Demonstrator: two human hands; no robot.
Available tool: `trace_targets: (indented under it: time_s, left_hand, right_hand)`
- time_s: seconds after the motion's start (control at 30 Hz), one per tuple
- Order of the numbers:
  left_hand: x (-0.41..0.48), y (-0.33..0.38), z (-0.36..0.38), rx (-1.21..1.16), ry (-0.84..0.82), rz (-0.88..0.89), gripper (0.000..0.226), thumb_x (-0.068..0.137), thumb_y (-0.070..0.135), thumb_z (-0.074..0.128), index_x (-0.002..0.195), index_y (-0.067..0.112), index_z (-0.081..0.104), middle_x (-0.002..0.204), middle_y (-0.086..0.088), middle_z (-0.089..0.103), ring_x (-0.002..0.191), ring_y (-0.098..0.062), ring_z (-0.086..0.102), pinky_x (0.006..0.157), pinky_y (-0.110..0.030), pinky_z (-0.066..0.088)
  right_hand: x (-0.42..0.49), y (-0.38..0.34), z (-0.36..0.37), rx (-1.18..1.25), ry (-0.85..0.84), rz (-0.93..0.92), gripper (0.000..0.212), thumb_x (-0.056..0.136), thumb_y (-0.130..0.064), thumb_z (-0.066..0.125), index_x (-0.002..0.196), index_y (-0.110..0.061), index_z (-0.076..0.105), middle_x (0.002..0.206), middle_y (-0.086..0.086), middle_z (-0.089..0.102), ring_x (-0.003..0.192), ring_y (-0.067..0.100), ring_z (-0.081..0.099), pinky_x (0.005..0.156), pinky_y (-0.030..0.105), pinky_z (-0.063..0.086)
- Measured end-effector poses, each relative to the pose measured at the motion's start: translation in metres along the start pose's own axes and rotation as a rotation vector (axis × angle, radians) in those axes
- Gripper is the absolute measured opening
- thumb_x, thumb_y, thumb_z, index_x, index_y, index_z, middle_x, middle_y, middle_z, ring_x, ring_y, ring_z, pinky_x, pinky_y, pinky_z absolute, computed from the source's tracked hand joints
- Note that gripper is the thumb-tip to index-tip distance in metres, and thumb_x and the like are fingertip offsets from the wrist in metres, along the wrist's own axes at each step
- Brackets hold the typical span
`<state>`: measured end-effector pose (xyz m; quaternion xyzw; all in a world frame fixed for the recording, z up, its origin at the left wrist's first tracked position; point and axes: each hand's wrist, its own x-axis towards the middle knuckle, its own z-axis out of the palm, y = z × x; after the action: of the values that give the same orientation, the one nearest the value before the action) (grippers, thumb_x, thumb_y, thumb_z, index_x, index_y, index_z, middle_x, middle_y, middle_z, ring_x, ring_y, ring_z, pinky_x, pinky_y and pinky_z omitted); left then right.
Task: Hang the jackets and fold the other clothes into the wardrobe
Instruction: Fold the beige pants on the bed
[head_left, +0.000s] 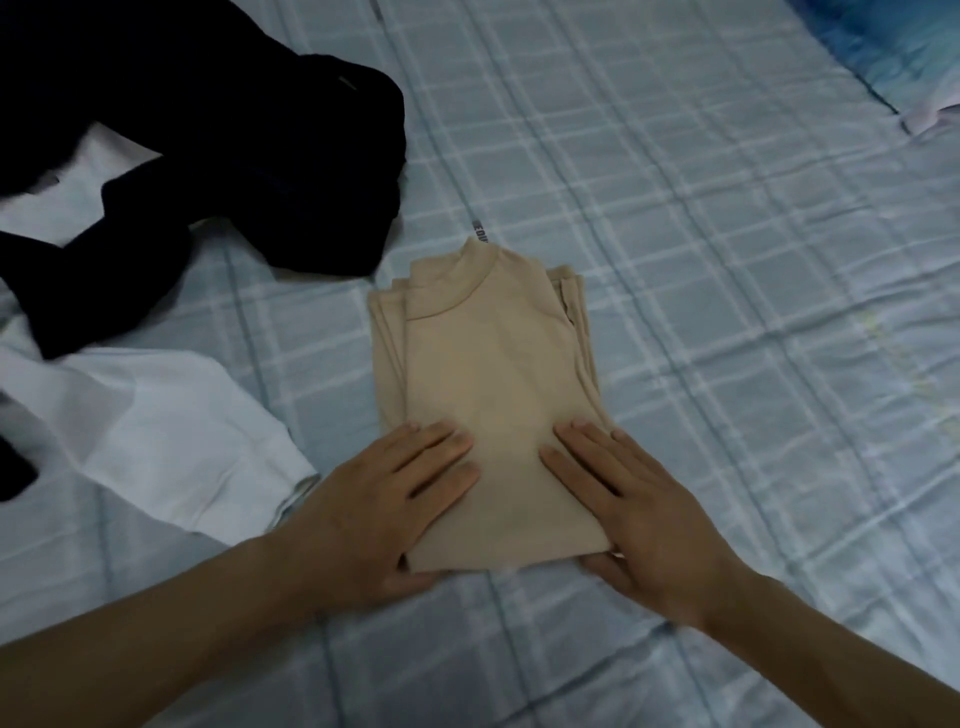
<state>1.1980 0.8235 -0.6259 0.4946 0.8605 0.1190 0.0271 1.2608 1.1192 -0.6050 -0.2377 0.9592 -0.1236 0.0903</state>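
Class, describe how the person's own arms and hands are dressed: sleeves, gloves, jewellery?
The left hand and right hand are bare: no gloves, rings or watch. Both forearms are uncovered too, with no sleeve in view. The fingernails look short.

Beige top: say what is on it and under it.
On the beige top, near end, the left hand and right hand rest flat. Under it, checked bedsheet; anything between is covered.

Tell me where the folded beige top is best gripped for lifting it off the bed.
At its near edge, from the person's side, one hand at each near corner of the beige top. That end looks like a closed fold, so the layers should hold together; the collar points away. The left hand and right hand lie flat there.
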Motion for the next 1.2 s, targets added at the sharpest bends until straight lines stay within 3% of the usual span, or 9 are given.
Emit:
trace_targets:
  time_s: [0.13, 0.27, 0.5, 0.63, 0.7, 0.77, 0.87, 1.0, 1.2]
  left_hand:
    - [0.012, 0.004, 0.0, -0.055, 0.214, -0.002, 0.05, 0.088, 0.047, 0.06, 0.104, 0.002, 0.074, 0.116, -0.015, 0.07, 0.107, -0.031, 0.068, 0.089, -0.044, 0.056]
    - [0.007, 0.012, -0.02, -0.202, 0.217, -0.074, 0.038, 0.089, 0.036, 0.056, 0.101, 0.004, 0.074, 0.097, -0.011, 0.073, 0.08, -0.025, 0.071, 0.069, -0.034, 0.058]
    - [-0.033, 0.056, -0.049, -0.376, 0.041, -0.071, 0.02, 0.091, 0.033, 0.055, 0.095, 0.019, 0.068, 0.085, 0.003, 0.065, 0.072, -0.017, 0.063, 0.063, -0.03, 0.052]
    - [-0.059, 0.089, -0.057, -0.594, -0.058, -0.157, 0.005, 0.083, 0.015, 0.063, 0.087, 0.019, 0.062, 0.073, 0.008, 0.061, 0.062, -0.009, 0.059, 0.056, -0.032, 0.047]
    - [-0.06, 0.09, -0.062, -0.668, 0.0, -0.216, 0.008, 0.089, 0.023, 0.062, 0.084, 0.016, 0.061, 0.071, 0.007, 0.059, 0.061, -0.009, 0.058, 0.056, -0.03, 0.047]
    - [-0.052, 0.082, -0.067, -0.649, 0.178, -0.333, 0.021, 0.09, 0.037, 0.059, 0.077, 0.02, 0.056, 0.066, 0.008, 0.053, 0.057, -0.007, 0.053, 0.055, -0.024, 0.041]
    - [-0.03, 0.059, -0.065, -0.665, 0.366, -0.56, 0.024, 0.086, 0.037, 0.063, 0.075, 0.016, 0.057, 0.059, 0.004, 0.053, 0.052, -0.006, 0.046, 0.052, -0.023, 0.037]
    - [-0.004, 0.029, -0.048, -0.651, 0.382, -0.79, 0.009, 0.089, 0.028, 0.067, 0.088, 0.023, 0.059, 0.063, 0.006, 0.061, 0.058, -0.007, 0.056, 0.052, -0.015, 0.039]
    - [0.004, 0.013, -0.026, -0.565, 0.334, -0.906, 0.03, 0.093, 0.033, 0.062, 0.119, 0.026, 0.049, 0.09, 0.008, 0.063, 0.078, -0.01, 0.061, 0.071, -0.033, 0.049]
  right_hand:
    - [0.009, -0.007, 0.0, 0.014, 0.12, 0.038, 0.062, 0.082, -0.034, 0.073, 0.136, -0.01, 0.057, 0.143, 0.014, 0.052, 0.133, 0.03, 0.049, 0.103, 0.05, 0.047]
    - [0.009, -0.012, -0.022, 0.093, 0.116, 0.053, 0.054, 0.077, -0.026, 0.08, 0.127, -0.014, 0.063, 0.13, 0.005, 0.062, 0.117, 0.025, 0.062, 0.088, 0.044, 0.057]
    - [-0.026, -0.042, -0.052, 0.189, -0.216, -0.002, 0.04, 0.083, -0.031, 0.058, 0.123, -0.026, 0.059, 0.111, -0.009, 0.063, 0.099, 0.011, 0.06, 0.08, 0.025, 0.048]
    - [-0.043, -0.056, -0.07, 0.304, -0.409, -0.035, 0.033, 0.078, -0.033, 0.058, 0.111, -0.03, 0.063, 0.097, -0.014, 0.062, 0.082, 0.0, 0.057, 0.07, 0.014, 0.04]
    - [-0.039, -0.057, -0.078, 0.386, -0.421, 0.001, 0.026, 0.078, -0.032, 0.059, 0.102, -0.023, 0.064, 0.086, -0.009, 0.064, 0.073, 0.004, 0.059, 0.064, 0.02, 0.044]
    - [-0.028, -0.053, -0.083, 0.484, -0.305, 0.096, 0.02, 0.082, -0.028, 0.063, 0.1, -0.019, 0.064, 0.08, -0.004, 0.066, 0.069, 0.009, 0.061, 0.062, 0.029, 0.048]
    - [-0.002, -0.041, -0.084, 0.456, -0.017, 0.203, 0.03, 0.082, -0.033, 0.069, 0.111, -0.026, 0.066, 0.091, -0.013, 0.068, 0.081, 0.002, 0.063, 0.073, 0.022, 0.049]
    - [0.036, -0.029, -0.069, 0.252, 0.132, 0.325, 0.038, 0.087, -0.032, 0.068, 0.122, -0.024, 0.061, 0.112, -0.003, 0.066, 0.102, 0.016, 0.06, 0.091, 0.036, 0.048]
    - [0.045, -0.045, -0.039, 0.104, 0.35, 0.331, 0.031, 0.097, -0.017, 0.054, 0.127, -0.01, 0.061, 0.132, 0.008, 0.057, 0.125, 0.026, 0.05, 0.108, 0.034, 0.036]
